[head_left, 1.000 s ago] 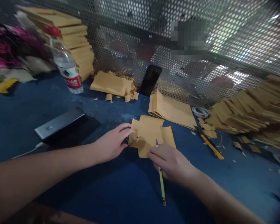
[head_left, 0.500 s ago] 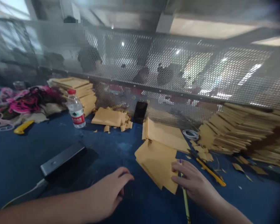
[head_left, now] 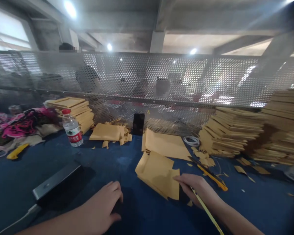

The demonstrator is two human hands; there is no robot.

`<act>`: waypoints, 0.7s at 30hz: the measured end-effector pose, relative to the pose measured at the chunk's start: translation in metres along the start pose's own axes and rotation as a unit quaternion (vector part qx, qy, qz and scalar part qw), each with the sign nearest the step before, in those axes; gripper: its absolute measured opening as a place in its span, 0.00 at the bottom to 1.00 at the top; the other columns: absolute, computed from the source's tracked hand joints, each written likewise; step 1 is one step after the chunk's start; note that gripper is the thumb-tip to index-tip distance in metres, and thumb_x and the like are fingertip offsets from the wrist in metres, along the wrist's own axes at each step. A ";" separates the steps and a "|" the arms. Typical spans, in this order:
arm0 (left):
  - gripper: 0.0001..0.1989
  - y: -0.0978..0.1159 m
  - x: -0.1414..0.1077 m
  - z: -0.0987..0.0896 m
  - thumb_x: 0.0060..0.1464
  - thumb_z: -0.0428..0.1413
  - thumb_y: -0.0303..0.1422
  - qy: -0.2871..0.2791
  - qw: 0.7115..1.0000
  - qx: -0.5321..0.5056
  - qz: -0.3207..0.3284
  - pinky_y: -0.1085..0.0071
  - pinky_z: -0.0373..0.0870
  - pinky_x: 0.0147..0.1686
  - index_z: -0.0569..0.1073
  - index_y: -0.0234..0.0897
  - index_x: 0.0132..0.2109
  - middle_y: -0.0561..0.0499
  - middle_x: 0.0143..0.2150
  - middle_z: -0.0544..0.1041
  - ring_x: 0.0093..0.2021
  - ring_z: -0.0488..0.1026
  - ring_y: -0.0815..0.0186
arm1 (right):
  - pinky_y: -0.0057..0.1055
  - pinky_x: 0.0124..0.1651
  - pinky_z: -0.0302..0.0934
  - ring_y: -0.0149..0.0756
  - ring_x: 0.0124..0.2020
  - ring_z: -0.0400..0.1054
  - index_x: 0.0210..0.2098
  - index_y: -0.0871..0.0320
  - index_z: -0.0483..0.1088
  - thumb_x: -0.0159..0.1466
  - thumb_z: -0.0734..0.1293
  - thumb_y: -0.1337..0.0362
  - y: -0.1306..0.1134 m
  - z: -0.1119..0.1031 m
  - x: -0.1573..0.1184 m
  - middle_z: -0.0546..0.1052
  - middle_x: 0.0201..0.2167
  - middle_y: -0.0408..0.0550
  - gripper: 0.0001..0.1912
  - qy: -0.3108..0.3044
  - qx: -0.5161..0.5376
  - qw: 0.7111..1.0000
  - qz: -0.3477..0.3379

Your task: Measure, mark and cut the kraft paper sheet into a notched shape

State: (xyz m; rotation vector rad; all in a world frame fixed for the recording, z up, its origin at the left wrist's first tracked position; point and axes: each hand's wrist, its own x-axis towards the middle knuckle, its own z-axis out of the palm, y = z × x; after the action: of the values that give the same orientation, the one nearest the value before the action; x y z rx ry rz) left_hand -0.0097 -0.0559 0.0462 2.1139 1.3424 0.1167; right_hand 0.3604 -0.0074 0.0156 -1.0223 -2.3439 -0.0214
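Observation:
My right hand (head_left: 194,189) is closed round a thin yellow stick (head_left: 207,209), which slants out toward the bottom right. Its fingertips touch the right edge of a brown paper envelope (head_left: 156,174) lying at an angle on the blue table. Another envelope (head_left: 166,143) lies flat just behind that one. To the left, my left hand (head_left: 104,204) is low over the bare table with thumb and fingers apart, holding nothing.
A black phone (head_left: 138,124) leans on the perforated metal screen (head_left: 127,75). At left are a water bottle (head_left: 73,128), a dark power bank (head_left: 56,181) and a yellow cutter (head_left: 17,151). Another cutter (head_left: 212,176), paper scraps and envelope stacks (head_left: 232,130) lie at right.
My left hand has drawn back to the left, away from the envelope. My right hand has turned, so the stick now slants more to the right. The camera view has tilted up.

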 end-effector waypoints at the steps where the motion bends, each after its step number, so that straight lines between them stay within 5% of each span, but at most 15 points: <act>1: 0.13 0.000 -0.001 0.001 0.48 0.61 0.27 -0.002 1.000 -0.004 -0.001 0.58 0.64 0.53 0.69 0.38 0.42 0.49 0.49 0.70 0.51 0.68 0.57 | 0.27 0.31 0.68 0.27 0.27 0.70 0.38 0.60 0.72 0.70 0.64 0.61 -0.003 0.001 0.001 0.75 0.29 0.41 0.09 -0.014 0.009 1.000 0.009; 7: 0.08 -0.001 -0.009 -0.006 0.50 0.57 0.26 -0.063 0.997 -0.030 0.046 0.68 0.66 0.36 0.71 0.41 0.39 0.54 0.38 0.76 0.38 0.73 0.63 | 0.27 0.27 0.62 0.30 0.24 0.67 0.28 0.58 0.70 0.66 0.66 0.64 -0.008 0.002 0.004 0.72 0.23 0.42 0.10 -0.021 0.027 0.997 0.068; 10: 0.06 0.005 -0.010 -0.019 0.52 0.59 0.28 -0.109 0.984 -0.083 0.113 0.73 0.68 0.37 0.75 0.44 0.37 0.57 0.36 0.79 0.39 0.76 0.66 | 0.28 0.29 0.63 0.30 0.24 0.68 0.28 0.57 0.71 0.66 0.66 0.61 -0.004 0.000 0.001 0.72 0.23 0.42 0.11 -0.017 0.042 0.997 0.063; 16: 0.09 0.019 0.005 -0.033 0.56 0.54 0.24 -0.022 0.980 -0.133 0.146 0.70 0.72 0.41 0.76 0.40 0.41 0.54 0.36 0.79 0.37 0.76 0.68 | 0.33 0.38 0.70 0.31 0.33 0.72 0.36 0.59 0.72 0.69 0.65 0.57 0.020 0.000 0.004 0.76 0.33 0.43 0.12 -0.012 0.059 0.994 0.087; 21: 0.14 0.029 0.035 -0.027 0.64 0.55 0.36 -0.007 0.977 -0.150 0.154 0.60 0.75 0.45 0.71 0.35 0.54 0.49 0.44 0.78 0.42 0.77 0.64 | 0.36 0.40 0.71 0.34 0.38 0.73 0.49 0.60 0.70 0.69 0.66 0.57 0.043 0.020 0.030 0.76 0.42 0.48 0.14 0.022 0.076 0.983 0.165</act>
State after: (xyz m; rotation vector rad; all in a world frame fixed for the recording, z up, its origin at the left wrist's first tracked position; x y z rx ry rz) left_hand 0.0194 -0.0230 0.0749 2.0397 0.9129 0.4045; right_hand 0.3627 0.0475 0.0052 -1.3040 -2.0735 0.2573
